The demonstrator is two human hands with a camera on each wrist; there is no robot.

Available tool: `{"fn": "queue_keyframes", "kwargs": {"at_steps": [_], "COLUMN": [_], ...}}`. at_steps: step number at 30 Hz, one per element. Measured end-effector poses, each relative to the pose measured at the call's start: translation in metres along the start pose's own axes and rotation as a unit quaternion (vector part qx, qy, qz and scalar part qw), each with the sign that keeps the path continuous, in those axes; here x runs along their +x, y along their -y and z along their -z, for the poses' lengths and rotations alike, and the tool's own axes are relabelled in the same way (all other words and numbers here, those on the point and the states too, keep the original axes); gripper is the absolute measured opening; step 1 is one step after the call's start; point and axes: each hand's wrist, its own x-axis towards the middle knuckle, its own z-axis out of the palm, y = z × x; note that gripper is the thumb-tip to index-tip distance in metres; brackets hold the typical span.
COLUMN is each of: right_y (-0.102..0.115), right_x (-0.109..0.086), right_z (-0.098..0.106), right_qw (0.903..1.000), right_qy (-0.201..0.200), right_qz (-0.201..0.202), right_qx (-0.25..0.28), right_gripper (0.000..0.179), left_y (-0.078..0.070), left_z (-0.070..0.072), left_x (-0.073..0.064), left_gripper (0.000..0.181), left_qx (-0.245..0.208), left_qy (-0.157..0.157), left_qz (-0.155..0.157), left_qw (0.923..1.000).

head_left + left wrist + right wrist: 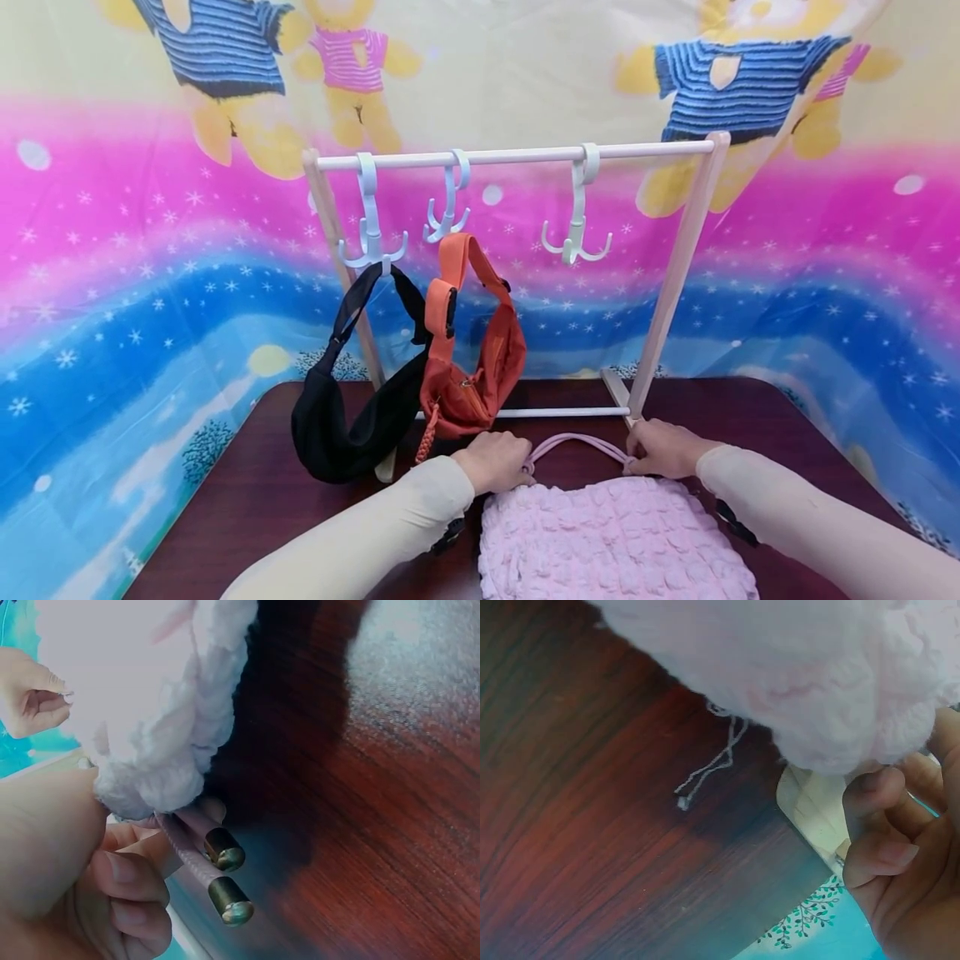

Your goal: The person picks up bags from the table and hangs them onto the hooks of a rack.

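A puffy pink bag (611, 542) lies at the front of the dark table, its pink cord handle (577, 437) arching up at the far side. My left hand (495, 462) grips the bag's top left corner by the handle's end. At the top right corner my right hand (669, 450) pinches the bag where the cord meets it. In the left wrist view, cord ends with metal caps (234, 904) poke out below my curled fingers. A thin white string (721, 761) dangles from the bag's edge in the right wrist view.
Behind the hands stands a wooden rack (517, 156) with three hooks along its bar. A black bag (337, 417) hangs from the left hook (370, 217). Beside it hangs an orange bag (480, 383); the middle hook (448, 200) is above it. The right hook (576, 208) holds nothing.
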Motion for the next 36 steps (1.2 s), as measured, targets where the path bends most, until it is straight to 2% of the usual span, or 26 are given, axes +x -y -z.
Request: {"fn": "queue_keyframes", "kwargs": {"at_steps": [4,8,12,17,24,30,36], "right_y": [0.0021,0.0033,0.0054,0.0071,0.0045,0.0008,0.0012], "right_x": [0.0010,0.0025,0.0026,-0.0010,-0.0039,-0.0021,-0.0024], "right_z": [0.0033,0.0062,0.0078,0.0097,0.0069,0.0037,0.0029], "right_qw": [0.9999,0.9991,0.9979,0.9963,0.9958,0.9959,0.9953], "right_qy": [0.016,0.036,0.058,0.086,0.073,0.066,0.066], "right_qz": [-0.002,0.007,-0.002,-0.008,0.035,0.040,0.051], "right_qx": [-0.005,-0.020,-0.029,0.007,0.044,0.046,0.050], "right_gripper": [0.010,0.025,0.035,0.030,0.022,0.030,0.029], "left_y": [-0.0003,-0.0006,-0.0005,-0.0003,-0.0024,-0.0029,-0.0054], "left_z": [0.0010,0.0007,-0.0003,-0.0039,-0.0031,-0.0006,0.0008], "left_x": [0.0015,0.0037,0.0055,0.0086,0.0055,0.0020,0.0016], "left_gripper": [0.025,0.024,0.024,0.023,0.023,0.022,0.025], "left_qx": [-0.018,-0.031,-0.033,-0.027,-0.029,-0.026,-0.017], "left_qy": [0.015,0.033,0.042,0.043,0.046,0.047,0.051], "left_qz": [0.004,0.011,0.017,0.015,0.020,0.020,0.021], "left_qw": [0.9997,0.9989,0.9984,0.9986,0.9983,0.9984,0.9984]}}
